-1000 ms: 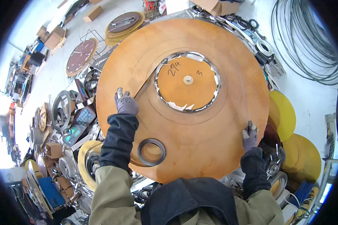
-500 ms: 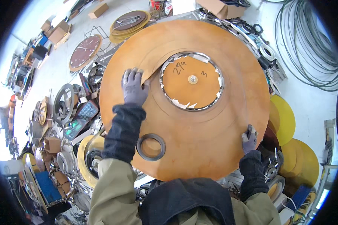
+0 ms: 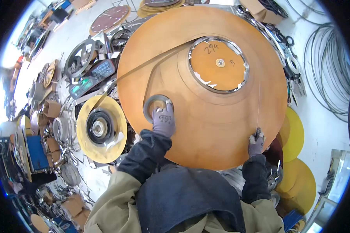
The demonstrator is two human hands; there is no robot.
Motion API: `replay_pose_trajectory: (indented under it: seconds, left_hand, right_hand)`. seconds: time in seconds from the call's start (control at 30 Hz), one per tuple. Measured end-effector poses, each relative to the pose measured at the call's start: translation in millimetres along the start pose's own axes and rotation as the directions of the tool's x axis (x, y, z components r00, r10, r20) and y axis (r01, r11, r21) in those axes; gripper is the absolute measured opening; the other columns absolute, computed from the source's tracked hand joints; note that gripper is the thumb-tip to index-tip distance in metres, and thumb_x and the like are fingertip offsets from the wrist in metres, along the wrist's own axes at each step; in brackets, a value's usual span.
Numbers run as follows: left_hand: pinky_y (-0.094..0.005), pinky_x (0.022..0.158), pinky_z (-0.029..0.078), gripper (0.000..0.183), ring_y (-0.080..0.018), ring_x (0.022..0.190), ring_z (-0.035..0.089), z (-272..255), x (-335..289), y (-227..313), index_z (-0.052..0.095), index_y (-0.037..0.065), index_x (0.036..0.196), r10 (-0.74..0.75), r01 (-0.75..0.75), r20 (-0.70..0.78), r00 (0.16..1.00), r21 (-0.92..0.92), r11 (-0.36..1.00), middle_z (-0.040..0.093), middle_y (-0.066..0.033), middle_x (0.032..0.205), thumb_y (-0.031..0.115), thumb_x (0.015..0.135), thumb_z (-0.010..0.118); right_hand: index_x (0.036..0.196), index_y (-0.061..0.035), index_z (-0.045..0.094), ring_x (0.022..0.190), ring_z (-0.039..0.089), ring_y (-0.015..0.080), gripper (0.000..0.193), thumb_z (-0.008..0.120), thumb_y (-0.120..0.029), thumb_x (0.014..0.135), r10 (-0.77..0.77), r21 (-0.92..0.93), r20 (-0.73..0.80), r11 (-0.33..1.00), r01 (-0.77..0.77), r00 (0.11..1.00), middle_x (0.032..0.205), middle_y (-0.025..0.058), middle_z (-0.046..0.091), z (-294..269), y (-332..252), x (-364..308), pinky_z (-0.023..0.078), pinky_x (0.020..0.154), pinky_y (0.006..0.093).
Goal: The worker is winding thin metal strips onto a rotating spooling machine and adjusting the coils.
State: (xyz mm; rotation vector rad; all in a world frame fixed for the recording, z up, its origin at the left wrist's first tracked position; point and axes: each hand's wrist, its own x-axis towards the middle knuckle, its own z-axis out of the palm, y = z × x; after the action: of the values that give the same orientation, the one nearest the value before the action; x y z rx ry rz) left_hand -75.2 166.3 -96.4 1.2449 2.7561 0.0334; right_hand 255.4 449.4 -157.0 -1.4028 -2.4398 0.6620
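A large round orange disc (image 3: 217, 136) lies in front of me. Off its middle sits a smaller orange plate (image 3: 210, 73) with a bolt, ringed by dark strip and torn white bits. My left hand (image 3: 164, 119), gloved in grey, grips the right side of a grey ring-shaped coil (image 3: 147, 110) on the disc. From this coil a dark strip curves up toward the plate. A second dark strip (image 3: 151, 60) runs from the plate over the disc's left edge. My right hand (image 3: 256, 144), also gloved, is closed near the disc's right edge on something dark; a thin line rises from it.
Left of the disc stands a yellow reel (image 3: 84, 134) with a dark hub. Behind it is a control panel (image 3: 91, 79) with a green screen. Yellow discs (image 3: 297, 174) lie at the right, coiled wire (image 3: 326, 70) on the floor. Boxes and scrap crowd the left.
My left hand has left the strip near the plate and come down onto the grey coil. Dark strips now stretch across the disc's left side. The view has shifted; my right hand stays near the edge.
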Motion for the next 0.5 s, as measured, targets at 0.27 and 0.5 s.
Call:
replay_pose_trajectory:
  seconds: [0.27, 0.5]
  left_hand:
    - [-0.0451, 0.100, 0.030, 0.059, -0.0236, 0.082, 0.061, 1.1, -11.1, 48.4, 0.036, 0.000, 0.130, 0.223, -0.225, 0.079, 0.972, 0.020, 0.974, 0.062, -0.0092, 0.089, 0.019, 0.078, 0.054]
    - [-0.0501, 0.105, 0.023, 0.049, -0.0262, 0.087, 0.060, 11.6, -36.5, 110.3, 0.038, 0.005, 0.131, 0.414, -0.408, 0.042, 0.909, -0.102, 0.907, 0.064, -0.0089, 0.084, 0.009, 0.083, 0.045]
  right_hand:
    - [0.126, -0.0009, 0.046, 0.104, 0.047, 0.0310, 0.050, 0.054, -0.010, 0.078, -0.064, 0.211, 0.012, 0.976, 0.060, 0.998, 0.108, 0.0171, 0.052, 10.2, -50.6, -53.3, 0.038, 0.091, 0.0396]
    - [0.121, 0.0004, 0.047, 0.094, 0.051, 0.0278, 0.042, 0.055, -0.010, 0.082, -0.220, -0.163, 0.169, 0.955, 0.247, 0.961, 0.099, 0.0131, 0.056, 8.3, -75.5, -77.8, 0.040, 0.086, 0.0401]
